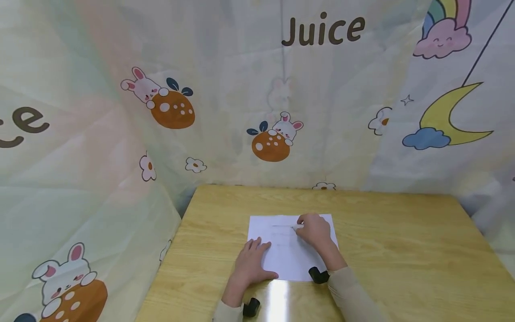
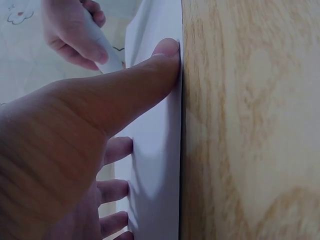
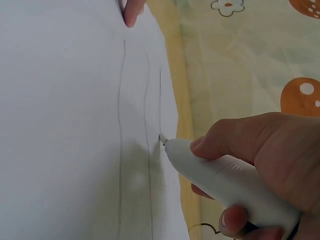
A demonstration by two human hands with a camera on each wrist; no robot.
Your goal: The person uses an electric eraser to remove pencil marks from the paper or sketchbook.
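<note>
A sheet of white paper (image 1: 287, 259) lies on the table, with several thin pencil lines (image 3: 120, 115) drawn across it. My right hand (image 1: 314, 230) grips a thick white electric eraser (image 3: 225, 182) near the paper's far edge. Its narrow tip touches the line closest to that edge. On one side of the tip this line is dark; on the other only faint traces and specks show. My left hand (image 1: 251, 264) rests on the paper's left part with fingers spread, the thumb (image 2: 165, 55) lying along the near edge.
The wooden table (image 1: 402, 250) extends to both sides of the paper. Behind and to the left hangs a printed cloth (image 1: 225, 112) with rabbits and flowers. Black devices (image 1: 318, 275) sit at both wrists, by the light sleeves.
</note>
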